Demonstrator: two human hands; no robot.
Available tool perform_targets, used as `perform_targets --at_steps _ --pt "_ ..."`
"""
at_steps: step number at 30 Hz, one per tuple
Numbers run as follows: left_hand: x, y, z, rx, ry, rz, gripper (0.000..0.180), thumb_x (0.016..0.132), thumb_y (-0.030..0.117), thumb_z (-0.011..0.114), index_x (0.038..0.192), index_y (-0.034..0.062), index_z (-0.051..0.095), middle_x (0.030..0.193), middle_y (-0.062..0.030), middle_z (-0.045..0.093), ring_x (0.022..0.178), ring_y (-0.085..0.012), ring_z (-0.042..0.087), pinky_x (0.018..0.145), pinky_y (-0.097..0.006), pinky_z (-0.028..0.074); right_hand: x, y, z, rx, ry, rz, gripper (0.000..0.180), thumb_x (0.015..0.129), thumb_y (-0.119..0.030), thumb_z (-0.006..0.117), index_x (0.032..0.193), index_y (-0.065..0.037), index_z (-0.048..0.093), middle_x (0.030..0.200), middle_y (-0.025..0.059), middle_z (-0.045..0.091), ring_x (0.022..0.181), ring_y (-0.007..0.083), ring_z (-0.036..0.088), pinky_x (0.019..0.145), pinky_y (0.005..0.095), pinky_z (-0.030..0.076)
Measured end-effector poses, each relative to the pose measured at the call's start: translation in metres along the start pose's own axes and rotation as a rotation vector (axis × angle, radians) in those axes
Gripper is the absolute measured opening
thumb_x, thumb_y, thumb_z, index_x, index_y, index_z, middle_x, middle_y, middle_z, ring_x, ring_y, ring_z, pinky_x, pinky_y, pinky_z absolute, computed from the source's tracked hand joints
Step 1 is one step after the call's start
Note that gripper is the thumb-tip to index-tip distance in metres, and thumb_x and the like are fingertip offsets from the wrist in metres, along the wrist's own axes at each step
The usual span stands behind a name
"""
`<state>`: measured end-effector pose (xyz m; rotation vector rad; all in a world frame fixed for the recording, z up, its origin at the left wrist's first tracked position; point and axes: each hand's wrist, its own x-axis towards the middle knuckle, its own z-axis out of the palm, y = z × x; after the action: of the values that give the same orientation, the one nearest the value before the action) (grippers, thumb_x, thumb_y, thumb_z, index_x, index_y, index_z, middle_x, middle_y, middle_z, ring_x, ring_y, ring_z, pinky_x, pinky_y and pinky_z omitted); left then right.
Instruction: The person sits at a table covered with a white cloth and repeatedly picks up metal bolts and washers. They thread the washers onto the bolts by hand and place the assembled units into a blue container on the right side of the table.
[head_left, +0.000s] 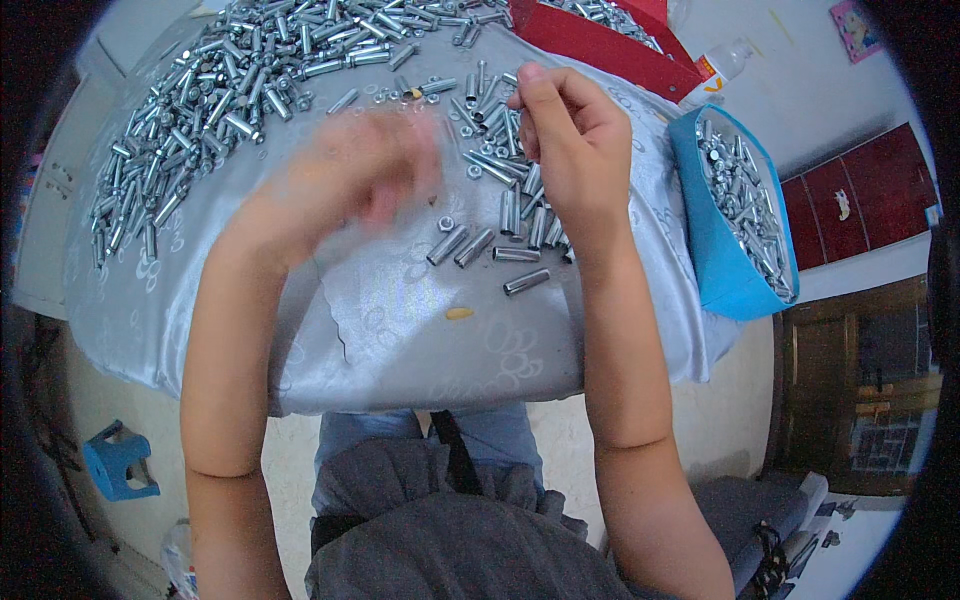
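Observation:
My left hand [370,165] hovers over the middle of the table, smeared by motion, so its fingers and anything in them cannot be made out. To its right, my right hand [580,140] is closed, thumb and fingertips pressed together above loose metal parts. A bit of metal shows at those fingertips, but whether it is held or lies behind them is unclear. Between and below the hands lie silver metal sleeves [527,281], thin bolts [490,168] and hex nuts [446,224]. A large heap of assembled expansion bolts [240,90] spreads over the far left.
A blue fabric bin [735,285] full of metal sleeves stands at the right edge. Behind it are a red box [600,45] of metal parts and a clear plastic bottle [728,62]. A shiny grey cloth [400,350] covers the table. A blue stool [120,462] stands on the floor, left.

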<state>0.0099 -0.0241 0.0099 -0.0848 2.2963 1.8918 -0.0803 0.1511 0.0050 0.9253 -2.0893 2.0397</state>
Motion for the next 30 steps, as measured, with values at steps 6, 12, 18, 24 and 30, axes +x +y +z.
perform_targets --at_steps 6,12,18,24,30 --pt "0.035 -0.013 -0.019 -0.070 0.819 0.470 0.067 0.079 0.038 0.057 0.128 0.0010 0.030 0.129 -0.0181 0.030 0.121 -0.0233 0.030 0.096 -0.031 0.029 -0.001 -0.002 -0.002 -0.139 -0.145 0.039 0.021 0.082 -0.021 0.057 0.073 -0.002 0.059 0.054 -0.0053 0.043 0.049 0.0027 0.035 0.045 0.0182 0.028" --pt "0.031 -0.019 -0.024 0.146 0.865 0.450 0.072 0.077 0.027 0.062 0.132 0.0015 0.023 0.137 -0.0173 0.024 0.127 -0.0271 0.022 0.101 -0.035 0.022 -0.010 -0.011 -0.013 -0.555 -0.730 0.014 0.017 0.069 -0.018 0.067 0.080 -0.006 0.063 0.060 -0.0016 0.044 0.057 0.0086 0.039 0.052 0.0220 0.034" --pt "0.037 -0.032 -0.035 0.203 0.858 0.507 0.053 0.073 0.018 0.062 0.120 0.0044 0.042 0.124 -0.0141 0.043 0.119 -0.0249 0.036 0.097 -0.033 0.028 -0.019 -0.003 -0.008 -0.615 -0.866 -0.084 0.017 0.067 -0.016 0.066 0.081 -0.007 0.062 0.069 0.0060 0.052 0.065 0.0183 0.049 0.061 0.0284 0.041" --pt "0.031 -0.031 -0.027 0.492 0.739 0.511 0.034 0.074 0.010 0.055 0.108 0.0074 0.054 0.106 -0.0083 0.057 0.103 -0.0235 0.050 0.088 -0.032 0.037 -0.022 -0.002 -0.003 -0.650 -0.871 -0.237 0.013 0.070 -0.013 0.062 0.081 -0.005 0.060 0.079 0.0088 0.053 0.076 0.0237 0.051 0.070 0.0311 0.041" --pt "0.035 -0.040 -0.024 0.713 0.636 0.421 0.028 0.080 0.008 0.049 0.107 0.0045 0.053 0.105 -0.0115 0.058 0.101 -0.0238 0.053 0.086 -0.033 0.038 -0.019 0.009 -0.002 -0.579 -0.566 -0.397 0.015 0.075 -0.011 0.057 0.087 -0.002 0.055 0.082 0.0112 0.053 0.080 0.0246 0.052 0.073 0.0307 0.041"
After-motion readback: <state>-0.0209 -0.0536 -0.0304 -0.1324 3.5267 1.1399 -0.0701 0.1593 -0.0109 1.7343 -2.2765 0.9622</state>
